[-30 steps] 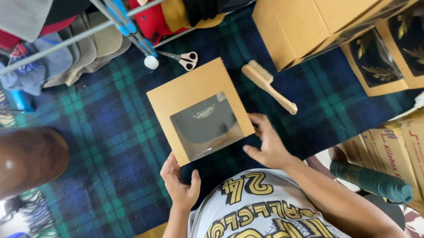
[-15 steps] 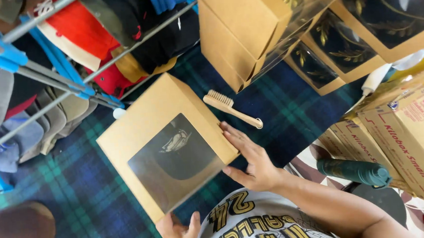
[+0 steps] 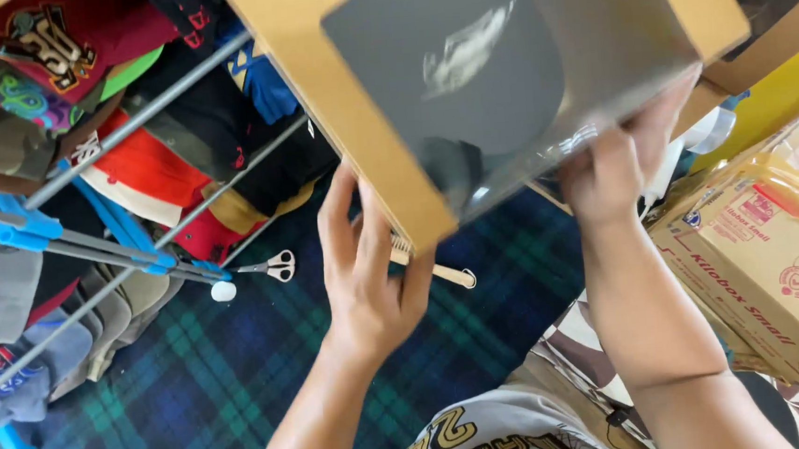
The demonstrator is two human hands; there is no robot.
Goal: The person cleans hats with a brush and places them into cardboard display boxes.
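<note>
A small packing spot at home or in the back of a cap shop is shown. Many caps in red, black, grey and tan are hung on a metal rack. A plaid blanket is spread on the floor as the work place. Scissors and a brush are laid on it near the rack. Brown cartons are piled past the blanket's right edge.

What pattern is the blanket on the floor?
Dark blue and green plaid; the blanket shows best in the head view, lower left.
</note>
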